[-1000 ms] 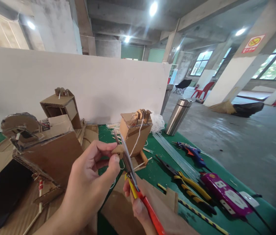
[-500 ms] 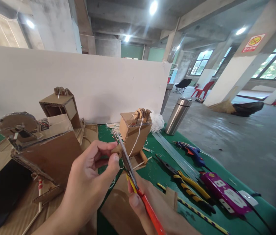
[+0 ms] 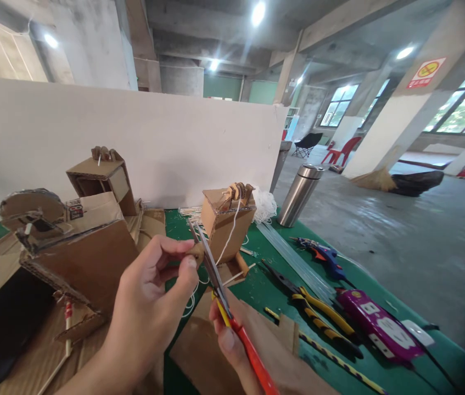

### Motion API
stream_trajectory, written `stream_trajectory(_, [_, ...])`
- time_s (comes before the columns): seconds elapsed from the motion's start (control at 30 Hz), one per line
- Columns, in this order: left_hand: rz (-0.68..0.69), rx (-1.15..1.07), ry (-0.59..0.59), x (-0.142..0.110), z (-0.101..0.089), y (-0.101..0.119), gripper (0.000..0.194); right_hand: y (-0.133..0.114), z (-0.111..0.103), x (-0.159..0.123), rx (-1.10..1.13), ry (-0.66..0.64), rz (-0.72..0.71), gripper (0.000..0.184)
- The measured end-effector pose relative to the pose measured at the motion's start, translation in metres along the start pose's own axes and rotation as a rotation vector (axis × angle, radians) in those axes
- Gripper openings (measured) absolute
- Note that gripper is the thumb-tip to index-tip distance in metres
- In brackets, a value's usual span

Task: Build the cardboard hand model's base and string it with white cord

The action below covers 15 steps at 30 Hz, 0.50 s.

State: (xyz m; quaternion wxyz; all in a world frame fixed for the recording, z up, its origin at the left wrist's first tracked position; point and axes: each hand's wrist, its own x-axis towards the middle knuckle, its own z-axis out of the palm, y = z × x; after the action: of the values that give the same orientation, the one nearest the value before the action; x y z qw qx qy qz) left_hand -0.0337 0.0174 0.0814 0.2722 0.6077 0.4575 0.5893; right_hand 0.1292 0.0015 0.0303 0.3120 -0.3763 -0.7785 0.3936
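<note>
Between the thumb and fingers of my left hand (image 3: 150,296) is pinched a small round cardboard piece (image 3: 196,252). My right hand (image 3: 244,334) grips scissors (image 3: 251,351) with red and yellow handles, their blades pointing up and away beside the cardboard piece. The blades are slightly parted at the tips; whether they touch the piece I cannot tell. Just beyond the blades stands a cardboard box model (image 3: 228,227) with a spool on top and white string hanging down its front. A flat cardboard sheet (image 3: 195,351) lies beneath my hands.
Larger cardboard models (image 3: 79,263) stand at the left. On the green table (image 3: 273,285) at the right lie long-nose pliers (image 3: 310,307), clear glue sticks (image 3: 293,263), a glue gun (image 3: 323,258) and a purple device (image 3: 380,326). A steel flask (image 3: 300,195) stands behind, near white string (image 3: 265,204).
My left hand has shifted very slightly left with the cardboard piece. The scissors stay almost in place beside it.
</note>
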Motion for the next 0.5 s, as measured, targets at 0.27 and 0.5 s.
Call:
stream_trajectory(0.27, [-0.006, 0.026, -0.007, -0.0005, -0.0009, 0.0037, 0.006, 0.0008, 0.0003, 0.0007, -0.023, 0.022, -0.037, 0.037])
stream_trajectory(0.5, [0.025, 0.028, 0.002, -0.0013, 0.001, -0.0022, 0.009, 0.0018, 0.0022, 0.0017, -0.014, 0.056, -0.039, 0.038])
